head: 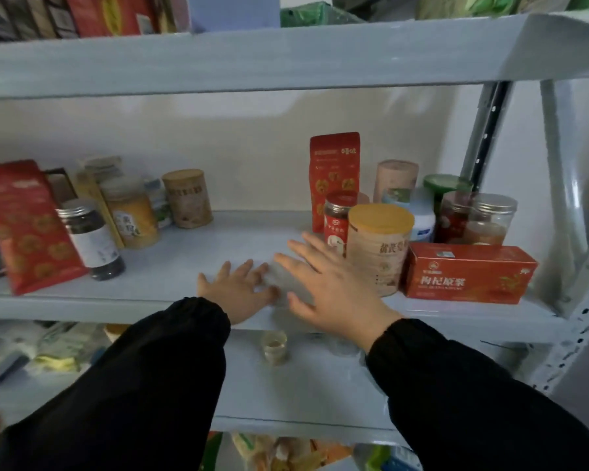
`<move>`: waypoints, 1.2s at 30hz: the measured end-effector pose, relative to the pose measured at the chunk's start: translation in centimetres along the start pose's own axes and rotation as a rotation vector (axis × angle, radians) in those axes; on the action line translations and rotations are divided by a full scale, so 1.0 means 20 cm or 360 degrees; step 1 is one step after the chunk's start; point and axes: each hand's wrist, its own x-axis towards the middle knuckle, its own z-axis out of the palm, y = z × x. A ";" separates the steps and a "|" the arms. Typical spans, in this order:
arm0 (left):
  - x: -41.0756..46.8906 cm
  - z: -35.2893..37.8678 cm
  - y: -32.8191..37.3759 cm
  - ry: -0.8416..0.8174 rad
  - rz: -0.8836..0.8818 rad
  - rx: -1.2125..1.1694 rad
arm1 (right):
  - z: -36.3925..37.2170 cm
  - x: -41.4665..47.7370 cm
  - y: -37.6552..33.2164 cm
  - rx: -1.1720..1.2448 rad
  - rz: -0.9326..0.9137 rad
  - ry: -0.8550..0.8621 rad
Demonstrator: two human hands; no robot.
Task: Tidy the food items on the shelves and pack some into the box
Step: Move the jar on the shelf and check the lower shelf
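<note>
On the middle grey metal shelf [218, 239], head view, the left hand [238, 294] lies flat near the front edge, its grip spread and holding nothing. Just beside it, the right hand [330, 287] also has its grip spread and bare, its fingers near a beige round canister with a yellow lid [380, 249]; whether they touch it is unclear. A flat red carton [466, 273] lies right of the canister, and a tall red pouch [334, 171] stands behind it. Further left stand a dark glass jar with a silver lid [91, 239] and a large red bag [28, 226].
</note>
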 end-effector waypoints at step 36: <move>0.38 -0.11 -0.79 0.0032 0.0023 -0.0068 | 0.80 1.22 0.10 0.0317 0.0477 -0.1006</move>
